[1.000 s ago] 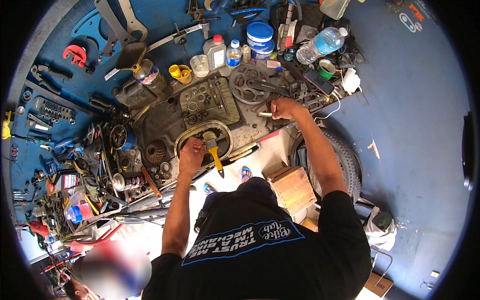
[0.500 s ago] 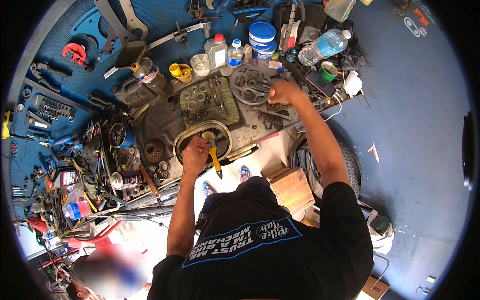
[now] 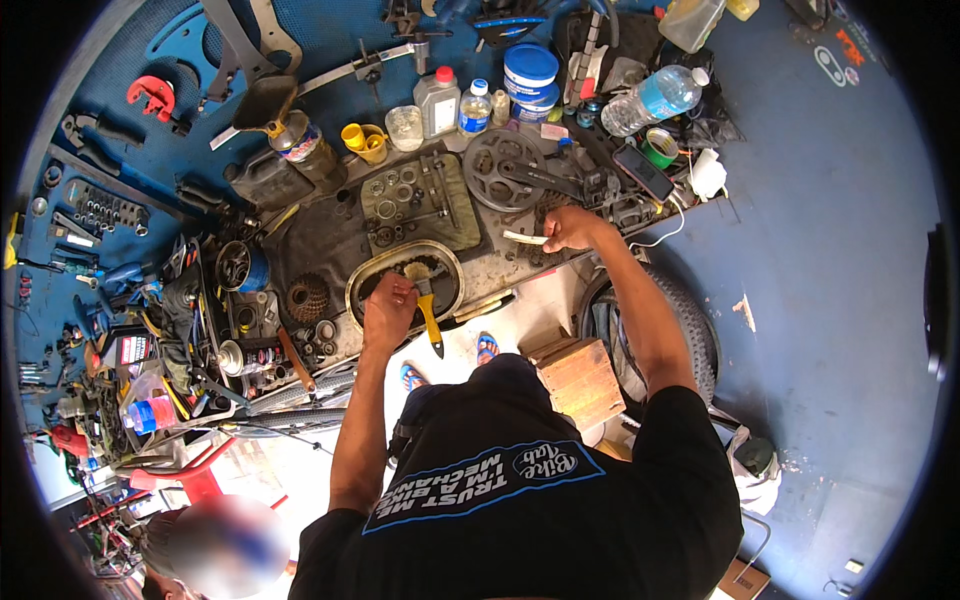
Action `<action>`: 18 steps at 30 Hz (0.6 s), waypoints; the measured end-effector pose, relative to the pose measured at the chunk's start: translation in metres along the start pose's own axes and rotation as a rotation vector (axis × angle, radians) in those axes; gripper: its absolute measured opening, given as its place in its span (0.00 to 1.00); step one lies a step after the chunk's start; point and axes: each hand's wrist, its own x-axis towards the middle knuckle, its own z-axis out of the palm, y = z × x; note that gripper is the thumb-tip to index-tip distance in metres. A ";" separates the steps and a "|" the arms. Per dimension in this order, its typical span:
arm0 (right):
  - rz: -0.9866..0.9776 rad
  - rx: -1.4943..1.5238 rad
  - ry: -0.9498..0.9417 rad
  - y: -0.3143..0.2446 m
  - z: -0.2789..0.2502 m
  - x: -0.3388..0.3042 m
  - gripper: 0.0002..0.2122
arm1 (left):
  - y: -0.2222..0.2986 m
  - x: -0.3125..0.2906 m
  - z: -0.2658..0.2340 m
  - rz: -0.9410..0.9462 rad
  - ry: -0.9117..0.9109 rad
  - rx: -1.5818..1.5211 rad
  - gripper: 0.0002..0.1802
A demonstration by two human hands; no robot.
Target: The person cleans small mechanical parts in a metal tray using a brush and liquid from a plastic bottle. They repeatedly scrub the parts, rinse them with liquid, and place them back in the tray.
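Observation:
My left hand (image 3: 390, 303) is over the near left rim of an oval metal basin (image 3: 353, 285) with dark contents. Its fingers are curled together; whatever they hold, if anything, is hidden. Beside it a paintbrush with a yellow handle (image 3: 431, 322) lies across the near rim, bristles inward. My right hand (image 3: 575, 230) pinches a pale, narrow, flat strip (image 3: 525, 238) above the front right of the bench. Behind that strip lies a bicycle crankset (image 3: 503, 172) with a large chainring. A dark cassette sprocket is partly hidden by my right hand.
Left of the basin stands another cassette (image 3: 308, 298). Small rings and bolts lie on a greenish mat (image 3: 455, 200). Bottles, a blue-lidded tub (image 3: 530, 65) and a yellow cup line the back. A phone (image 3: 642, 172) with a white cable sits right; a bicycle wheel (image 3: 700, 330) stands below the bench.
My right hand has come back from the crankset toward the bench's front edge and now holds the pale strip. My left hand and the paintbrush have stayed nearly in place.

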 end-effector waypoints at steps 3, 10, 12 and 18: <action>-0.084 0.051 0.041 -0.010 -0.016 -0.005 0.15 | -0.002 -0.003 -0.004 -0.016 0.005 -0.001 0.09; 0.131 0.013 0.722 -0.038 -0.086 0.000 0.15 | -0.003 -0.006 -0.009 -0.035 -0.001 0.001 0.08; 0.094 -0.022 0.905 -0.027 -0.084 0.007 0.13 | -0.003 -0.003 -0.007 -0.015 -0.004 -0.007 0.08; 0.224 -0.133 0.677 -0.034 -0.031 -0.016 0.18 | -0.005 -0.008 -0.014 -0.032 0.025 -0.009 0.10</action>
